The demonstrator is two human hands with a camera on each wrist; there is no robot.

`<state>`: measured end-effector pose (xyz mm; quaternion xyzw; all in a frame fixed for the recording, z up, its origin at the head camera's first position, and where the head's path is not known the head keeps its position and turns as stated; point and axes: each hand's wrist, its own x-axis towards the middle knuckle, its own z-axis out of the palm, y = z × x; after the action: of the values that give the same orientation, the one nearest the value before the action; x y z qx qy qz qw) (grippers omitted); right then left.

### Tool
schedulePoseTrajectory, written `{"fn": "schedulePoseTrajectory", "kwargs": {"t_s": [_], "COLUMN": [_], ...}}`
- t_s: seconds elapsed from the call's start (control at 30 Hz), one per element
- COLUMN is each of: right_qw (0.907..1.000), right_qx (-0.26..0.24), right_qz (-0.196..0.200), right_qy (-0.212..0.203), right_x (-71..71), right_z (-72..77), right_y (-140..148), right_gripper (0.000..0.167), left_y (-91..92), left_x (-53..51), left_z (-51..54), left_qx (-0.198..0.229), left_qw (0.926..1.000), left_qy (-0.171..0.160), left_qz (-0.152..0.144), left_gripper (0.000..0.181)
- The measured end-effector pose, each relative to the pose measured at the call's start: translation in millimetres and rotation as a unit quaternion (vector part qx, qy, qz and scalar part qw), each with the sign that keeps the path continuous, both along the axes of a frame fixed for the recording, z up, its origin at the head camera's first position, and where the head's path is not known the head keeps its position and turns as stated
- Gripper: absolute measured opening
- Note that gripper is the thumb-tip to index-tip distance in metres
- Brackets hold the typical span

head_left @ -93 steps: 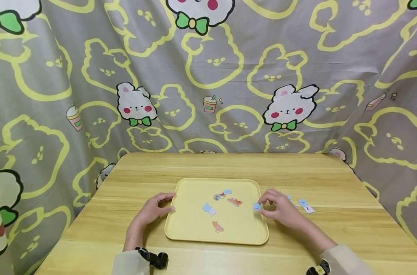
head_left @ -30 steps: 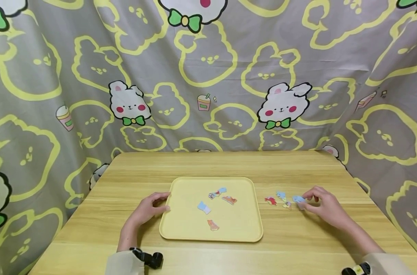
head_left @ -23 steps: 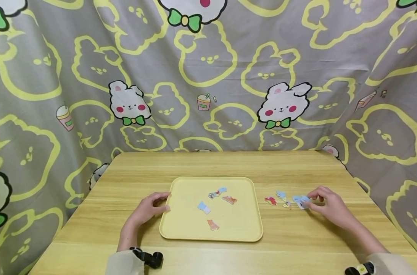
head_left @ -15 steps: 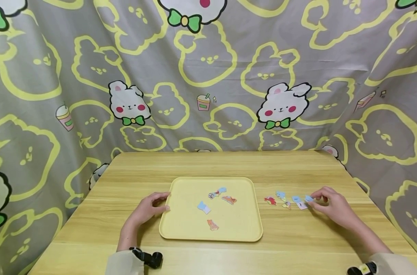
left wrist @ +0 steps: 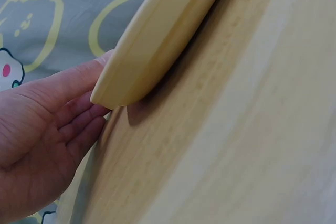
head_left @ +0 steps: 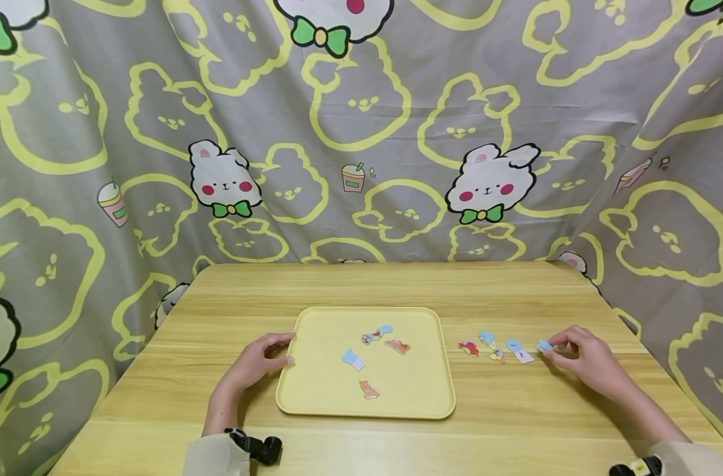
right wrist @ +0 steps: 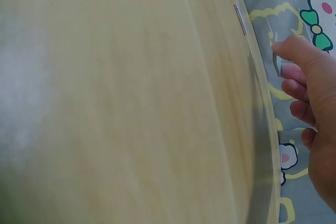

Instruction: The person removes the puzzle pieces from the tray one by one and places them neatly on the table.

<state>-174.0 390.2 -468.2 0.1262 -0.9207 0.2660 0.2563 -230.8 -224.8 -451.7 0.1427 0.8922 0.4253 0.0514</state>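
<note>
In the head view my left hand [head_left: 255,362] grips the left rim of the yellow tray [head_left: 319,404]; the left wrist view has its thumb on the rim [left wrist: 142,45] and the other fingers beneath. My right hand [head_left: 593,363] pinches a small blue piece [head_left: 545,346] between thumb and fingers, right of the loose pieces. The right wrist view has that thin piece [right wrist: 276,61] held above the table. Beside it on the table lies a blue and white piece [head_left: 519,352]. Inside the tray are a blue and white piece [head_left: 353,359], orange pieces [head_left: 369,389] and a blue-red piece [head_left: 377,335].
Between the tray and my right hand, a red piece [head_left: 469,348], a pale blue piece [head_left: 487,338] and a yellowish piece [head_left: 497,356] lie on the wooden table [head_left: 361,444]. A patterned curtain [head_left: 397,119] hangs behind the table.
My right hand has moved from the tray's right edge out to the right, past the loose pieces, with a blue piece pinched. The left hand keeps its grip on the tray.
</note>
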Motion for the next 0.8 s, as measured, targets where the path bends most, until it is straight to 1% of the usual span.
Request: {"fn": "schedulePoseTrajectory", "kwargs": {"t_s": [0.37,0.6,0.8], "right_qw": [0.9994,0.9982,0.997], "right_qx": [0.034,0.058,0.075], "right_qz": [-0.007,-0.012,-0.012], "right_qy": [-0.003,-0.009,-0.011], "right_x": [1.4,1.2,-0.2], "right_z": [-0.6,0.4,-0.1], "right_y": [-0.3,-1.0,0.2], "right_gripper": [0.024,0.022,0.021], "left_y": [-0.1,-0.5,-0.5], "left_x": [1.2,0.4,0.2], "left_z": [-0.7,-0.3,0.1], "left_qx": [-0.008,-0.001,0.0], "left_qw": [1.0,0.9999,0.9999], "left_qy": [-0.002,-0.009,-0.009], "left_qz": [0.005,0.009,0.005], "left_gripper": [0.052,0.052,0.053]}}
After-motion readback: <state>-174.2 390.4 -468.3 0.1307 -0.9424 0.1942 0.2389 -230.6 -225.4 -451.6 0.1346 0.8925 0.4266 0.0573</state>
